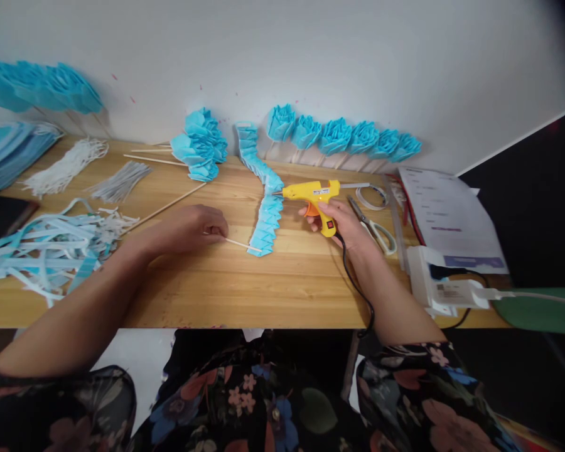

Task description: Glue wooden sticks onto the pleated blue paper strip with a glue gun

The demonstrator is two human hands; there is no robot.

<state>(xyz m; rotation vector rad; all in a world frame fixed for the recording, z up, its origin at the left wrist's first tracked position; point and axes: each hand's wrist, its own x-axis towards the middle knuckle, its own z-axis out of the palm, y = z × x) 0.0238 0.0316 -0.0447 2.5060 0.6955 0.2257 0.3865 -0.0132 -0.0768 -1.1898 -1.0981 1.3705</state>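
A yellow hot glue gun [313, 191] with an orange trigger is gripped in my right hand [341, 220], its nozzle at the right edge of a pleated blue strip [266, 223]. That strip runs across the wooden table from the wall side toward me. My left hand [200, 226] is closed on a thin wooden stick [239, 243], whose far end lies over the strip's near end. A glue stick [355, 185] pokes out of the gun's back, and a black cord hangs from its handle.
Several blue fabric flowers on sticks [336, 136] lean along the wall; more flowers [202, 144] lie left of the strip. Scissors [374, 226] and a white power strip [445, 285] are on the right. Cut strips [51, 248], wires [122, 180] and face masks [16, 150] lie left.
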